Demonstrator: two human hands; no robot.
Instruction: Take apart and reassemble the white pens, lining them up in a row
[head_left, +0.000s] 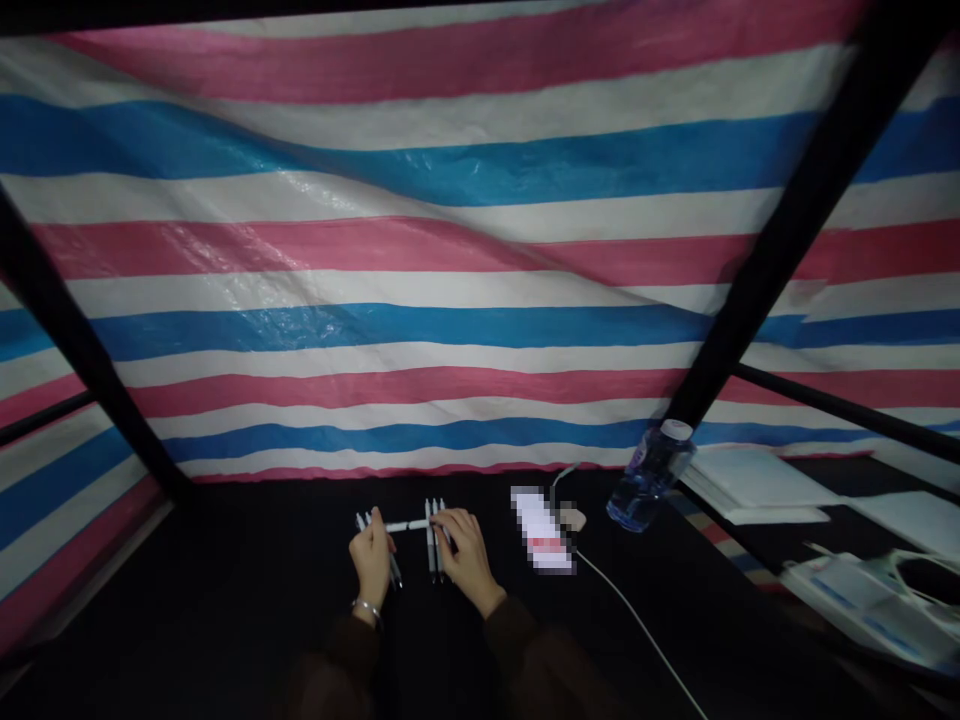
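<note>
A white pen (401, 526) with a dark mark near its middle lies crosswise between my two hands on the black tabletop. My left hand (370, 562), with a silver bracelet at the wrist, is closed around the pen's left end. Partly covered by that hand are a few more pens (397, 574), pointing away from me. My right hand (469, 562) has its fingers bent in a pinch at the crosswise pen's right end. Beside those fingers, several white-and-grey pens (430, 550) lie parallel and close together. The exact fingertip contact is small and partly hidden.
Right of my hands lies a pixelated, phone-like rectangle (541, 530), near a white plug (573, 519) and cable (634, 612). A clear bottle (646, 485) stands farther right. White sheets (765, 482) and packets (862, 595) fill a side surface. Black frame bars (780, 230) and striped sheeting (420, 330) enclose the table.
</note>
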